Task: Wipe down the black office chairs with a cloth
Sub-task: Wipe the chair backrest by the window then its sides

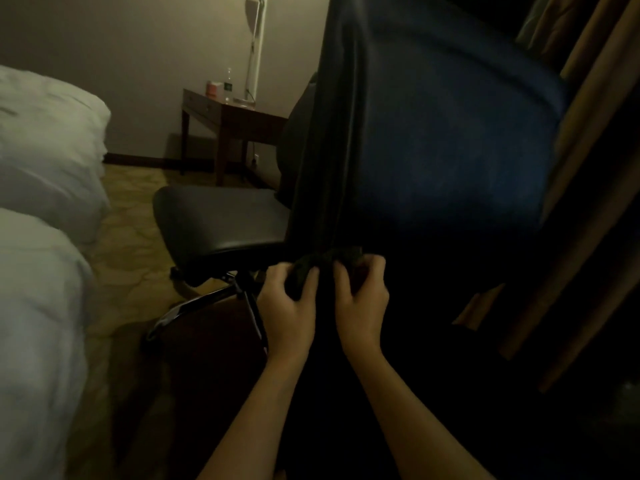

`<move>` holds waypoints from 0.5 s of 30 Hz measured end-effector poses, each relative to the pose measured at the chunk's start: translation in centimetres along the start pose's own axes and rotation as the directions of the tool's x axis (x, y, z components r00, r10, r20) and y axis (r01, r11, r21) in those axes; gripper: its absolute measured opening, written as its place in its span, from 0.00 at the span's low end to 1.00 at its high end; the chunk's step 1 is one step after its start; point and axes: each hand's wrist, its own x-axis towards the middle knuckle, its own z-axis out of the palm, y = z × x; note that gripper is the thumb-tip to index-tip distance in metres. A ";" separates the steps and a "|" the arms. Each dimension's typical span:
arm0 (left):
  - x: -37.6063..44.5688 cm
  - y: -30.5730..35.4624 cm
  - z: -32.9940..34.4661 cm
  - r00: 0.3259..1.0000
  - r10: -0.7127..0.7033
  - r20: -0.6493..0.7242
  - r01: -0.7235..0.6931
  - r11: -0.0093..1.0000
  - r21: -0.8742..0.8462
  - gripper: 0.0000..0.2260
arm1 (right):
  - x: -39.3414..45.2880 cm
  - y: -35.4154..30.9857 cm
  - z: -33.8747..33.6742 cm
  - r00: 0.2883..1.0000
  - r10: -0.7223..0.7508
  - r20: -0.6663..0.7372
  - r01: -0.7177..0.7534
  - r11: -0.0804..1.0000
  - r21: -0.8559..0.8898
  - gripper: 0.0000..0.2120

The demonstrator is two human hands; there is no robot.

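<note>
A black office chair fills the middle of the dim room, its tall backrest (433, 133) close in front of me and its padded seat (221, 220) to the left on a chrome star base (194, 306). A dark cloth (311, 268) is bunched at the bottom edge of the backrest. My left hand (287, 306) grips the cloth's left part with curled fingers. My right hand (360, 299) pinches its right part beside it. Both forearms reach up from the bottom of the view.
A white-covered bed (45, 202) runs along the left. A dark wooden side table (235, 123) stands at the far wall with a lamp stem (254, 57), a bottle and a red can. Brown curtains (595, 133) hang at the right. Patterned carpet (128, 244) lies between bed and chair.
</note>
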 end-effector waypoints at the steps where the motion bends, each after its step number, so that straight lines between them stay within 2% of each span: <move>1: -1.0 -1.2 -0.4 0.998 -0.055 -0.009 0.055 0.998 0.024 0.03 | -1.1 1.2 0.3 0.999 0.040 0.026 -0.040 0.999 -0.025 0.06; 4: -3.0 -5.5 -1.4 0.967 -0.256 0.000 0.253 0.956 0.150 0.04 | -4.2 5.2 1.0 0.980 0.186 0.065 -0.176 0.975 -0.137 0.06; 6: -3.9 -7.6 -2.1 0.954 -0.299 0.019 0.287 0.931 0.225 0.05 | -5.5 7.3 1.2 0.968 0.246 0.058 -0.233 0.957 -0.175 0.06; 9: -4.0 -8.3 -2.4 0.981 -0.191 0.022 0.179 0.950 0.256 0.05 | -5.2 8.2 1.6 0.953 0.295 0.073 -0.289 0.954 -0.081 0.04; 13: -1.1 -7.5 -2.3 0.996 0.085 -0.041 -0.067 0.944 0.322 0.06 | -3.8 6.9 3.1 0.898 0.434 0.069 -0.438 0.865 0.244 0.01; 15: 0.3 -7.8 -2.5 0.995 0.099 0.030 -0.103 0.959 0.264 0.07 | -4.2 6.7 3.9 0.890 0.452 0.054 -0.448 0.849 0.280 0.02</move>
